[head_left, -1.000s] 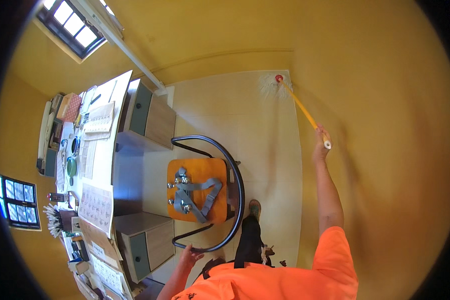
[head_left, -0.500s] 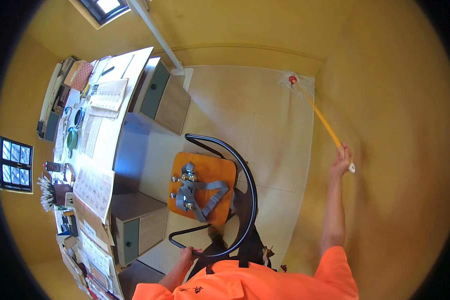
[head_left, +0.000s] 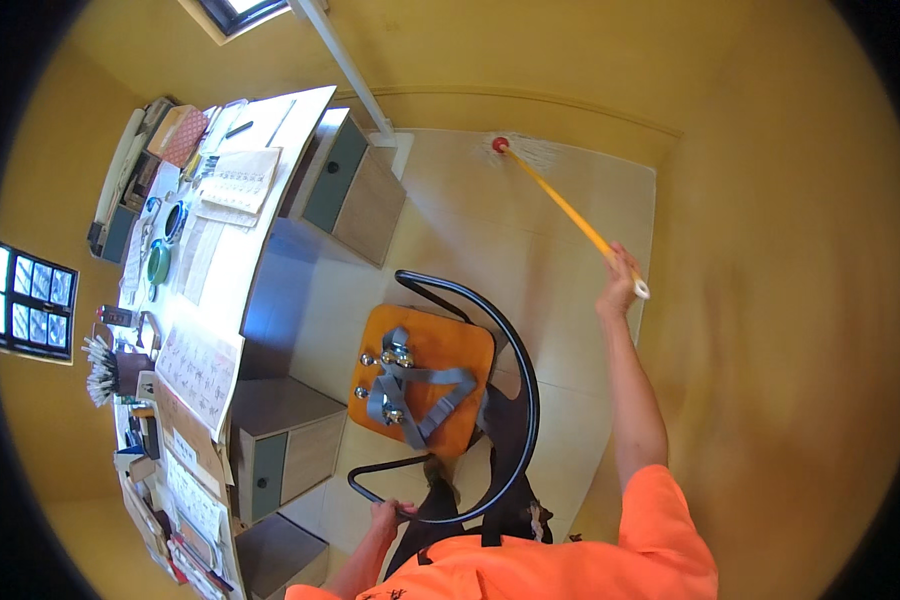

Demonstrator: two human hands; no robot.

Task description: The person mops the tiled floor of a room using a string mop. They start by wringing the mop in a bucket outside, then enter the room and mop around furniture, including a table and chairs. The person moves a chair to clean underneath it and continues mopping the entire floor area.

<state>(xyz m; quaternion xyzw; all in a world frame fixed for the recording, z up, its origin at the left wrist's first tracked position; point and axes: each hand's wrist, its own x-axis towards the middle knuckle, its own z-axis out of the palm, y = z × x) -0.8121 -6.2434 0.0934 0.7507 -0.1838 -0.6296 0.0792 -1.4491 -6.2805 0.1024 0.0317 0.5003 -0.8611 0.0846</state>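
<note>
My right hand (head_left: 620, 284) is closed around the yellow handle of a string mop (head_left: 566, 207), close to its pale end. The handle slants away to a red collar, and the white strands (head_left: 536, 152) trail rightward on the floor by the far wall. Lower down, my left hand (head_left: 390, 516) grips the black tubular frame of a chair (head_left: 532, 390). On the chair's orange-brown wooden seat (head_left: 377, 326) lie tangled grey straps (head_left: 437, 377) with several shiny silver balls. My legs and one foot show partly behind the frame.
Along the left runs a long white desk (head_left: 288, 140) with papers, a brush holder (head_left: 130, 372) and a green roll of tape (head_left: 158, 264). Drawer cabinets (head_left: 375, 210) stand under it. A white post (head_left: 355, 75) rises by its far end. Yellow walls (head_left: 760, 300) bound the floor.
The mop head has swept left along the far wall from the corner, its strands now trailing right. My right hand has moved left and slightly away. My left hand stays on the chair.
</note>
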